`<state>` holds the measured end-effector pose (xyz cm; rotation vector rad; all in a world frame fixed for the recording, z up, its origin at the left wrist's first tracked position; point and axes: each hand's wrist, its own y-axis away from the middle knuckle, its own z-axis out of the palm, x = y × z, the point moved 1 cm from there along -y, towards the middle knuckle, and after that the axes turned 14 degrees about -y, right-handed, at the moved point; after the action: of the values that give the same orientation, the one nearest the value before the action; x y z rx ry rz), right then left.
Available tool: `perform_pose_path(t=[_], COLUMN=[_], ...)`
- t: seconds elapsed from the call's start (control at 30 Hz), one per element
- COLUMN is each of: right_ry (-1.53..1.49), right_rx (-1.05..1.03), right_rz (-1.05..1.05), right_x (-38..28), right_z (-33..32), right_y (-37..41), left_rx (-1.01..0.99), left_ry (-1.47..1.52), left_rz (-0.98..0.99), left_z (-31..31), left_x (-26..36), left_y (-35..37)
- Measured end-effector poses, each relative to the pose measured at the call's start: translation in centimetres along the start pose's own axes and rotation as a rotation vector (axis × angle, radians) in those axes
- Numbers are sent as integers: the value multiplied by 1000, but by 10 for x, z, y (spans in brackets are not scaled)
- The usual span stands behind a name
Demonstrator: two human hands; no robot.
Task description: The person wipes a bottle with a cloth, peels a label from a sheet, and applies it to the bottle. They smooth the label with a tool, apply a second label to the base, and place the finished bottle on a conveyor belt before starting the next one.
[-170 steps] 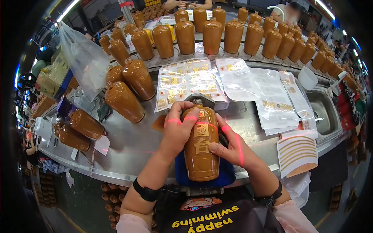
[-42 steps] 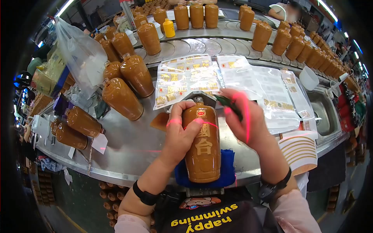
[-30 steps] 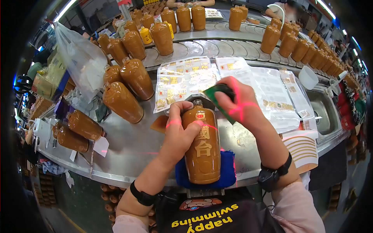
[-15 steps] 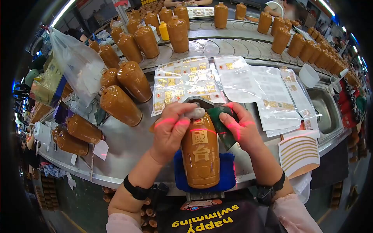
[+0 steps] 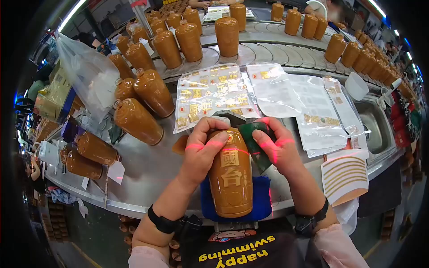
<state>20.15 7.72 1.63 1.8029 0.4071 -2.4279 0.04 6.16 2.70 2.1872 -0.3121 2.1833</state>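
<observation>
A brown ceramic bottle with gold characters lies on a blue cushion at the near edge of the steel table, neck pointing away from me. My left hand grips its shoulder and neck from the left. My right hand presses a dark green cloth against the bottle's right shoulder. Red laser lines cross both hands and the bottle.
Sheets of gold stickers and emptied backing sheets lie beyond the bottle. Several brown bottles lie at the left; more ride the curved conveyor. A sink is at the right, striped labels near it.
My right hand picked up the green cloth and brought it down against the bottle's right shoulder. My left hand shifted from the neck to the shoulder. The conveyor bottles moved along.
</observation>
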Motion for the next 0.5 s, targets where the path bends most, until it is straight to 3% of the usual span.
perform_pose_path(t=[0.33,0.43,0.5], right_ry=[40,188,584], right_rx=[13,52,-88], right_rz=[-13,-50,-403], right_x=[0,-19,-32], right_z=[-1,1,5], right_y=[0,4,-1], left_rx=[55,48,45], left_ry=[-116,156,186], left_rz=[44,-39,-35], left_z=[3,3,2], left_x=[3,7,5], left_y=[-1,2,6])
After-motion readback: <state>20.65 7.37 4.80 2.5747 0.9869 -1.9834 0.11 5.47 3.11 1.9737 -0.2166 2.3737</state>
